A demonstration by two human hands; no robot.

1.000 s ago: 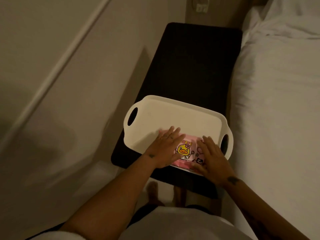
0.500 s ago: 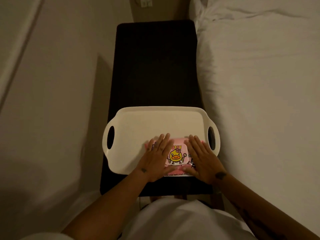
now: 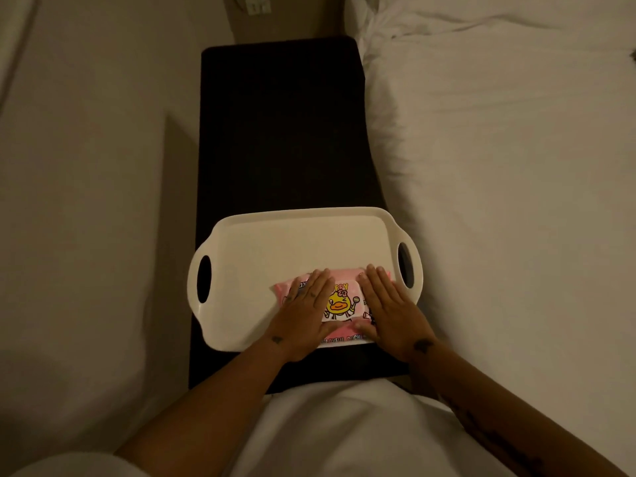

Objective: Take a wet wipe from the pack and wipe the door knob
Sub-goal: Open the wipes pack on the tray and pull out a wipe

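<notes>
Pink duck-printed pack (image 3: 339, 302) lies flat, unopened.

A white tray (image 3: 275, 242) with a raised rim and an oval cut-out handle at each end lies crosswise on the near part of a dark, narrow tabletop (image 3: 282, 125). Both handle ends of the tray reach just past the tabletop's long sides. The far half of the tabletop is bare. Along its right side runs a bed (image 3: 499, 166) covered in rumpled white bedding, its edge touching or just beside the tabletop. To the left lies a pale floor (image 3: 86, 201). At the far end, a small wall socket (image 3: 258, 5) sits on a beige wall.
</notes>
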